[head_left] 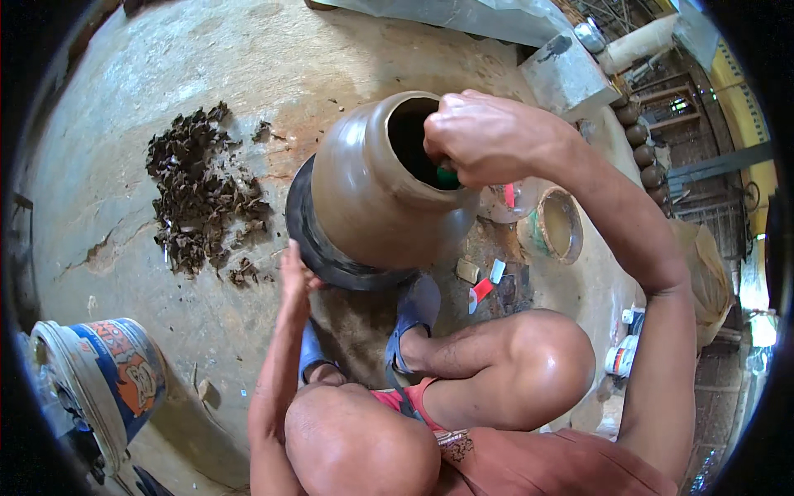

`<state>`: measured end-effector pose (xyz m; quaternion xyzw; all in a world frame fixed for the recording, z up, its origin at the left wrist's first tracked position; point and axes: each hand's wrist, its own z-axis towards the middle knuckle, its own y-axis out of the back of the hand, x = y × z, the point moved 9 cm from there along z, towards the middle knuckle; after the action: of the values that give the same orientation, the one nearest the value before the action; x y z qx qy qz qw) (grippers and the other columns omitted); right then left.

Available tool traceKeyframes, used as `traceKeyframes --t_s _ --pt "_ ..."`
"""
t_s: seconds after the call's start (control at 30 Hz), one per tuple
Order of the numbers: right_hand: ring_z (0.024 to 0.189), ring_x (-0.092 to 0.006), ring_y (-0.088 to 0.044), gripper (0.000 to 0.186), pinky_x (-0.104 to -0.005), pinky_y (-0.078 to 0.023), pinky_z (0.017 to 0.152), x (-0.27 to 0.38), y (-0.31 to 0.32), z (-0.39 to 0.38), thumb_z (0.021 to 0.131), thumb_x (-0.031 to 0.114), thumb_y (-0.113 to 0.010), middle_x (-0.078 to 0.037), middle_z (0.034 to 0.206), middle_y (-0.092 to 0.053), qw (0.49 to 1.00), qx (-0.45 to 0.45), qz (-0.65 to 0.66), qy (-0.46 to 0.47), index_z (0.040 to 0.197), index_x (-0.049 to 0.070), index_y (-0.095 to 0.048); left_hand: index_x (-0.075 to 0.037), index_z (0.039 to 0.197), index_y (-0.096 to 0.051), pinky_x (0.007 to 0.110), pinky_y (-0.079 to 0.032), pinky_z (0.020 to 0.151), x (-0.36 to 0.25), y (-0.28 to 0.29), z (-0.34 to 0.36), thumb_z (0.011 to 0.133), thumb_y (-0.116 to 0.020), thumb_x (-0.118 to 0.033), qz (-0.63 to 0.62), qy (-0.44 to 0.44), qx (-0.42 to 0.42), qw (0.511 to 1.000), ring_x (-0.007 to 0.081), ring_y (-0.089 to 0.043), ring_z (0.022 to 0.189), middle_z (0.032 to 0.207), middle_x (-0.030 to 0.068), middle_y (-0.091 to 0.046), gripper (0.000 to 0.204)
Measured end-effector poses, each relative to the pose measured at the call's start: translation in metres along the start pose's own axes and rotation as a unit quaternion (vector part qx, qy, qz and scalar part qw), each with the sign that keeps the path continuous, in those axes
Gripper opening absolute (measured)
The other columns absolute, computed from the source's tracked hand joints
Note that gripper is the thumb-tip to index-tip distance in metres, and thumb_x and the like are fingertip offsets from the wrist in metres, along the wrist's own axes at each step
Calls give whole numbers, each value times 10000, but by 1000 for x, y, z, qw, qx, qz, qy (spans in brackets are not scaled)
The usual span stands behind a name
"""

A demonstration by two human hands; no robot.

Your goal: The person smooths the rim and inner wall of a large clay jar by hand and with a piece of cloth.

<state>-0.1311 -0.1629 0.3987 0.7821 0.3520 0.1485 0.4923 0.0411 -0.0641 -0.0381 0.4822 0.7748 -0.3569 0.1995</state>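
Note:
A large wet brown clay pot (351, 186) stands on a dark round potter's wheel (302, 207) in front of me, its wide mouth facing up. At the wheel's near left rim is my left hand (295, 277), fingers stretched out and touching the edge. My right hand (480, 136) reaches over the far right of the pot's mouth, with its fingers closed and partly inside the opening. Below those fingers shows a bit of a small green thing (447, 177), mostly hidden, so its kind is unclear.
Dark clay scraps (198, 190) lie heaped on the floor at the left. A printed bucket (124, 372) stands near left. Right of the pot are a basin of murky liquid (562, 227) and small flat red and pale pieces (482, 289). Round pots (641, 157) line the far right.

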Motion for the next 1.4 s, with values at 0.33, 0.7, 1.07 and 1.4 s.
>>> traceKeyframes --t_s 0.33,0.7,1.07,1.4 --pt "743 -387 -696 183 -458 -552 686 -9 -3 1 690 19 -620 -245 782 -704 987 -41 149 -37 811 -29 -749 -191 1585 -317 463 -539 877 40 -11 -25 965 -471 -756 110 121 2 987 312 -649 1117 1498 146 -501 853" --pt "589 -225 -691 252 -396 -554 567 -42 -27 -4 848 136 -650 -162 705 -712 897 -111 392 -172 975 -47 -767 -221 1550 -390 482 -524 806 0 -11 -5 1013 -387 -729 120 50 -120 984 316 -624 1135 1428 97 -555 739" --pt "826 -148 -707 200 -333 -546 763 -156 -298 -180 984 126 -650 -124 929 -783 702 -352 469 -404 1115 17 -755 -201 1531 -404 533 -613 799 -2 1 -6 1059 -417 -622 146 18 -83 986 336 -660 1146 1489 114 -511 632" --pt "931 -399 -712 191 -500 -564 845 -1 -511 -194 845 112 -638 -217 958 -728 795 -123 445 -395 966 88 -784 -120 1429 -466 415 -584 870 -40 42 -36 1089 -450 -408 291 101 24 951 305 -714 1104 1324 146 -646 446"
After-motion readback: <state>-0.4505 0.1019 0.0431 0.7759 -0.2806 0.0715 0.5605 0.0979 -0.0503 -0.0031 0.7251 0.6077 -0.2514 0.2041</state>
